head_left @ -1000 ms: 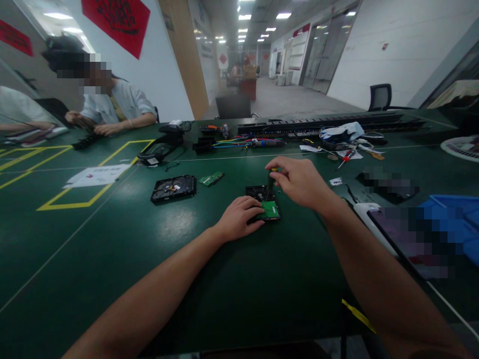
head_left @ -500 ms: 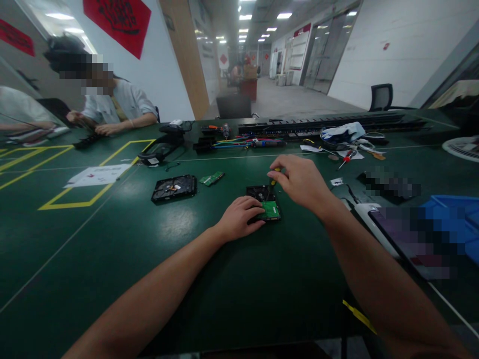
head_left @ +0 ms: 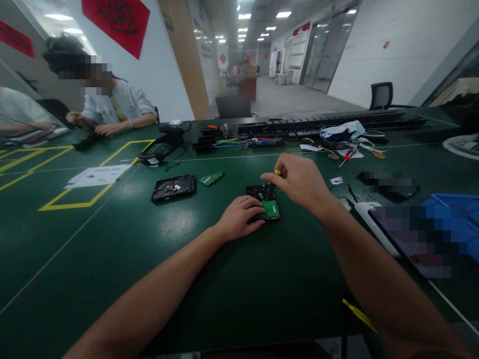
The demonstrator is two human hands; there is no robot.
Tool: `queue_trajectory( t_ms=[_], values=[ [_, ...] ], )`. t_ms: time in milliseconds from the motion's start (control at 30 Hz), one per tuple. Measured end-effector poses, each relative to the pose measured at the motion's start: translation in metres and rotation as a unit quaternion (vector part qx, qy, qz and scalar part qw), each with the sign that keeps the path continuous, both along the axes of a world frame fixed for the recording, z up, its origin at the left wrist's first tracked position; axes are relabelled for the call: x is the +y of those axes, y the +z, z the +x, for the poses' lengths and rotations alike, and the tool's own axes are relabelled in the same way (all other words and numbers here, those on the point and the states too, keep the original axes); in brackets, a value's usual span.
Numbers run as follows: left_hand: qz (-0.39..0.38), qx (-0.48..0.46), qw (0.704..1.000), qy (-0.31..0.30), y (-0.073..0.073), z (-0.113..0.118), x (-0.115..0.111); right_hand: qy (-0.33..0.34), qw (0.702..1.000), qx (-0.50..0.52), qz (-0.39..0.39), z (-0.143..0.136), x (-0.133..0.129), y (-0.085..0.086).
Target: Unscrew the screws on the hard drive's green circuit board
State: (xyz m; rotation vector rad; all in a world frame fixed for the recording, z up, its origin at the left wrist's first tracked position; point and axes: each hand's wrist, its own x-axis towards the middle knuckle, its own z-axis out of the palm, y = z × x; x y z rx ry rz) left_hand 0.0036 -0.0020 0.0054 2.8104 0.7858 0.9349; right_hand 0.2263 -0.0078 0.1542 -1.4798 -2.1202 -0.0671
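Observation:
A hard drive [head_left: 258,192] with a green circuit board [head_left: 271,210] on its near half lies on the table in front of me. My left hand [head_left: 245,215] grips it from the left, fingers over the board and thumb along the near edge. Above the drive, my right hand [head_left: 299,179] is closed around a screwdriver [head_left: 277,172] with a yellow handle. Its shaft points down at the drive, but the tip is hard to make out. To the left lie a second hard drive [head_left: 174,188] and a loose green circuit board [head_left: 211,178].
At the back are bundled cables [head_left: 239,143], a power drill [head_left: 225,130] and long black strips [head_left: 329,124]. A red screwdriver [head_left: 348,157], a phone-like device [head_left: 400,242] and a blue bin [head_left: 449,214] are on the right. A co-worker [head_left: 123,102] sits across at the left.
My right hand's fingers have shifted on the screwdriver handle, the thumb now reaching further left. My left hand and the drive have stayed in place.

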Motion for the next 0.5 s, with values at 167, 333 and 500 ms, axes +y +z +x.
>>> queue_trajectory(
  t_ms=[167, 333, 500],
  values=[
    [0.008, -0.001, 1.0, -0.002, -0.0007, 0.0007, 0.0003, -0.006, 1.0, 0.001, 0.005, 0.0002, 0.0012, -0.0016],
    [0.005, 0.002, 1.0, 0.003, -0.0004, 0.0009, -0.0004, 0.021, 1.0, 0.01, 0.007, 0.0019, 0.0038, -0.0024],
    [0.004, 0.002, 1.0, 0.001, -0.0009, 0.0006, 0.0006, 0.082, 0.997, 0.011, -0.006, 0.0035, 0.0029, -0.0003]
  ],
)
